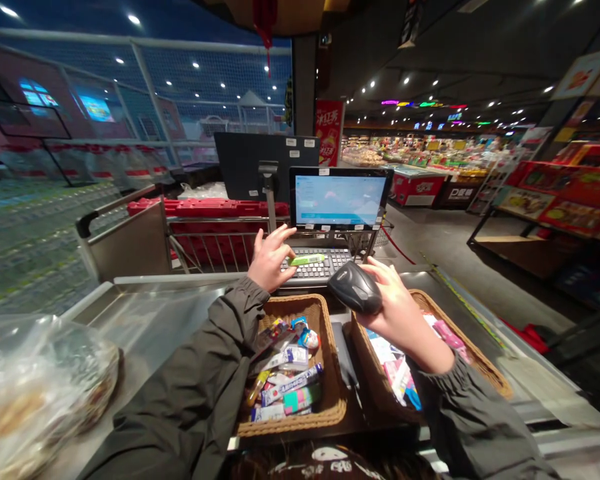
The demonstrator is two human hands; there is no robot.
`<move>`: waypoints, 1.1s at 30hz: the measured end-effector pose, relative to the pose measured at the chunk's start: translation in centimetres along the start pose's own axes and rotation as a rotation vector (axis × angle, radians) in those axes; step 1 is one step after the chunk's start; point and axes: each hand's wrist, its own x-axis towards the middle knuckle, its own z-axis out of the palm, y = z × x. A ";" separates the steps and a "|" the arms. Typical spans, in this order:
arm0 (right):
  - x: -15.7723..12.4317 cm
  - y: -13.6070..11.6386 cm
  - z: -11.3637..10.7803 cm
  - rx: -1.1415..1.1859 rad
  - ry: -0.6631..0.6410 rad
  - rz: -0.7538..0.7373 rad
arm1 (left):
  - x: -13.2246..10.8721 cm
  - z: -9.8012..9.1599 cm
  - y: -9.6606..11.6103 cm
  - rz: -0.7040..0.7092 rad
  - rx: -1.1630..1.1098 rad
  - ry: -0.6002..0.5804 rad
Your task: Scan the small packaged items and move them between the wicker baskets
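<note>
My left hand [270, 257] is raised over the keyboard [320, 265] with its fingers spread, and a small light-green tube [306, 259] shows at its fingertips; whether the fingers grip it or it lies on the keys I cannot tell. My right hand [395, 303] is closed round a dark handheld barcode scanner [355, 287], held above the right wicker basket [485, 367]. Behind the keyboard stands a lit till screen [337, 199]. Below my left arm, the left wicker basket [325, 407] holds several small packaged goods.
A steel checkout counter [145, 313] runs to the left, with a clear bag of goods [35, 387] on it. A red shopping trolley [210, 230] stands behind the till. A dark monitor back [255, 167] rises beside the screen. Shop shelves [560, 200] line the right aisle.
</note>
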 end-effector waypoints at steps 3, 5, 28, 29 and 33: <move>-0.4 0.0 0.5 0.011 -0.020 0.007 | -1.1 0.4 -0.1 -0.024 -0.031 -0.042; -0.7 -0.1 0.7 0.021 -0.041 0.019 | -1.9 0.8 -0.2 -0.044 -0.059 -0.099; -4.3 0.1 4.1 0.138 -0.255 0.094 | -14.7 10.1 1.6 -0.196 -0.223 -1.013; -4.5 0.2 4.0 0.142 -0.260 0.102 | -14.9 10.3 1.8 -0.180 -0.184 -1.054; -5.6 1.4 2.6 0.129 -0.201 0.172 | -14.9 10.4 2.6 -0.073 -0.061 -1.046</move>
